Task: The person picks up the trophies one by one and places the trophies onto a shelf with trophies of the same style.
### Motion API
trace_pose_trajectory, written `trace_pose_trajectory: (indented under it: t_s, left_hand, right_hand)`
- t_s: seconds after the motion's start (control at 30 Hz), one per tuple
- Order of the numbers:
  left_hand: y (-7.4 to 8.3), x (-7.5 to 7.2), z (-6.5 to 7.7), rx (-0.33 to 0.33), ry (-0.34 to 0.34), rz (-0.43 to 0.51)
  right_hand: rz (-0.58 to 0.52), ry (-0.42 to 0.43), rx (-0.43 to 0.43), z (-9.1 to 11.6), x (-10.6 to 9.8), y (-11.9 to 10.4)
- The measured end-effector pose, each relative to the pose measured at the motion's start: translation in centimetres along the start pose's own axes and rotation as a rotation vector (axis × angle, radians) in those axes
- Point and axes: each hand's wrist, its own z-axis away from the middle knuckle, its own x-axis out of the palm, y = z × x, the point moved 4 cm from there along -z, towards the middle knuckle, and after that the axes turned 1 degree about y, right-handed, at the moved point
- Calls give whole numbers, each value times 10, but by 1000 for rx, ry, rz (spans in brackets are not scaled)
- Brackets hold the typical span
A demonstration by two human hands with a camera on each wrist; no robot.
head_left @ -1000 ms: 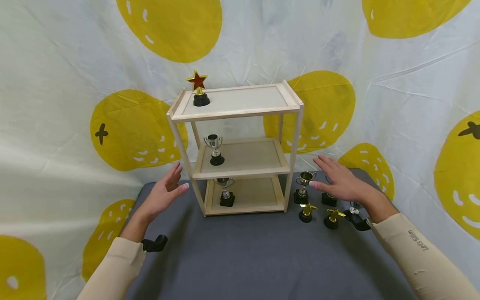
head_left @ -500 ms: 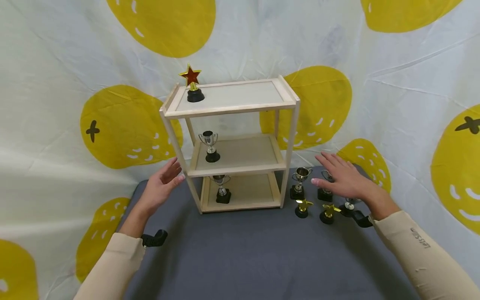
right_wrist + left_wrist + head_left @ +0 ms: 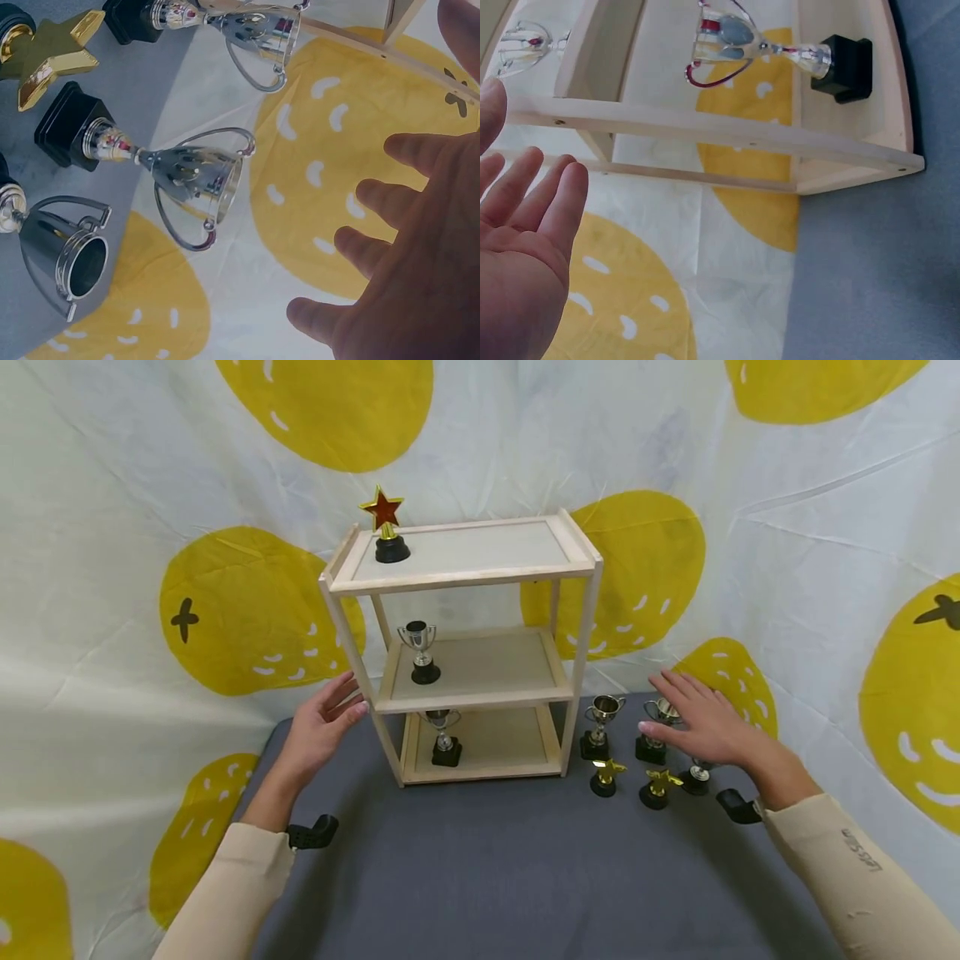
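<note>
My left hand [image 3: 318, 735] is beside the left post of a wooden three-tier shelf [image 3: 472, 703], fingers loosely extended and nothing held. In the left wrist view its fingers [image 3: 562, 199] stand near the post; contact is unclear. My right hand [image 3: 705, 722] hovers with fingers spread over a group of trophies at the shelf's right. Under it are a silver cup trophy [image 3: 651, 750], partly covered, and a darker cup trophy [image 3: 697, 777]. Nearby stand another cup trophy [image 3: 597, 739] and two gold star trophies [image 3: 603, 777], [image 3: 657, 789].
On the shelf's top tier stands a red-and-gold star trophy [image 3: 391, 550], at the left. A silver cup trophy [image 3: 423, 670] is on the middle tier, and another cup [image 3: 446, 750] on the bottom one. Grey cloth [image 3: 480, 860] covers the table; a patterned curtain [image 3: 480, 443] hangs behind.
The head view has shifted slightly, moving the shelf left and up in frame. My right hand has moved a little right, uncovering more of the cup trophy. My left hand has come nearer the post.
</note>
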Motion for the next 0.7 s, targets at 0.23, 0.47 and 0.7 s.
trace_pose_trajectory:
  t_s: [0.23, 0.47, 0.7]
  left_hand:
    - [-2, 5, -2, -20, 38, 8]
    - [3, 0, -7, -25, 96, -5]
    - [4, 3, -9, 7, 87, 12]
  right_hand:
    - [3, -6, 18, 7, 5, 8]
    - [-9, -9, 29, 3, -2, 10]
    - [-13, -28, 49, 8, 1, 13]
